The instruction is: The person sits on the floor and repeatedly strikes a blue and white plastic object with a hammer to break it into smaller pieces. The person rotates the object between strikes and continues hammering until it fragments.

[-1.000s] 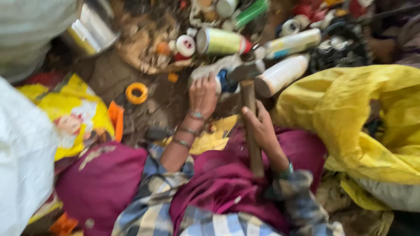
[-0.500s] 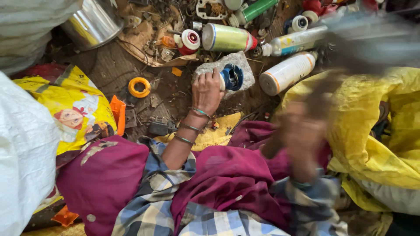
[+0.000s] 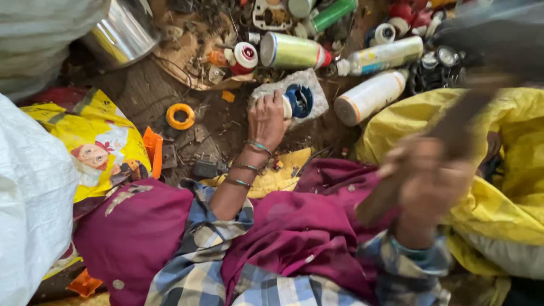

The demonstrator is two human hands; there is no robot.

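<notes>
Dirt floor strewn with scrap, seen from above.
Orange ring (image 3: 180,115); left hand (image 3: 266,120), fingers closed on a blue-and-white round part (image 3: 297,101) lying on a grey stone block (image 3: 310,85); white spray can (image 3: 369,96); right hand (image 3: 426,182), blurred, clamped around a raised wooden handle (image 3: 447,136).

Right hand (image 3: 428,187) lifted away from the grey stone block (image 3: 309,93), wooden-handled hammer (image 3: 453,133) now raised and motion-blurred over the yellow plastic sack (image 3: 510,187), blue round part (image 3: 299,101) on the block uncovered
</notes>
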